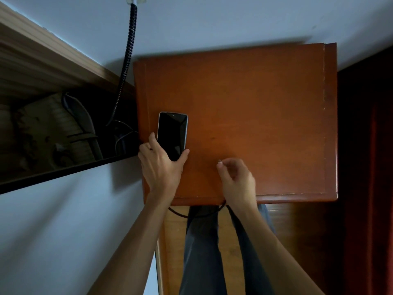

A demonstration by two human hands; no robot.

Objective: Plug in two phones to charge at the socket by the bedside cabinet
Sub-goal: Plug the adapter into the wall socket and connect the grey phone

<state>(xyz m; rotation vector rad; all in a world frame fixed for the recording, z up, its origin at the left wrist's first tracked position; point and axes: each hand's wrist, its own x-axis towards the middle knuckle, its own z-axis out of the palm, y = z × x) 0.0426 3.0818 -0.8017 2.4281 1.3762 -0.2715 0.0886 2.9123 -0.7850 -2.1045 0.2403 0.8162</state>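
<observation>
On cabinet [255, 103], hands: left [161, 165] gripping phone [172, 135].

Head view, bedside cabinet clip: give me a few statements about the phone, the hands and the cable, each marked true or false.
1. The phone lies screen up near the left edge of the cabinet top. True.
2. The left hand is on the phone's near end. True.
3. Two phones lie on the cabinet. False: only one is in view.
4. The right hand lies flat and open on the wood. False: its fingers are curled, pinched around something small.
5. A dark cable hangs below the cabinet's front edge. True.
6. The phone's screen is lit. False: it is dark.
</observation>
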